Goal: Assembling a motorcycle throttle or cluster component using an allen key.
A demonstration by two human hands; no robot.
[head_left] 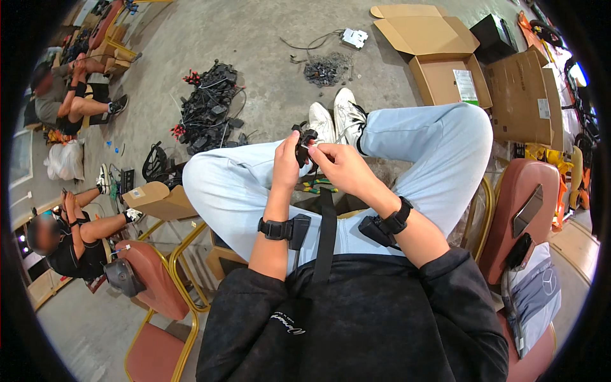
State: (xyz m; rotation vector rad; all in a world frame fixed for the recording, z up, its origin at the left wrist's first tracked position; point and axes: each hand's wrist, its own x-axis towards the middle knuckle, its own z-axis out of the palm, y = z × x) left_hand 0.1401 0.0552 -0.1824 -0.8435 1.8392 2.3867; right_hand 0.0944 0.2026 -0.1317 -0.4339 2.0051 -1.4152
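Above my lap, my left hand (287, 160) is closed around a small black plastic part (303, 139), which sticks out past the fingertips. My right hand (345, 168) meets it from the other side, thumb and fingers pinched at the part's near edge. Whatever the right fingertips grip is too small to make out; a pale, thin bit shows there. Below the hands, between my legs, lie pliers with green and yellow handles (316, 186). A black strap (325, 235) hangs down my front.
On the floor ahead lie a heap of black parts with red ends (216, 105), a smaller pile of black bits (326, 70) and a white device (354, 38) with a cable. Open cardboard boxes (439, 79) stand right. Chairs (519, 216) flank me; two people sit at left.
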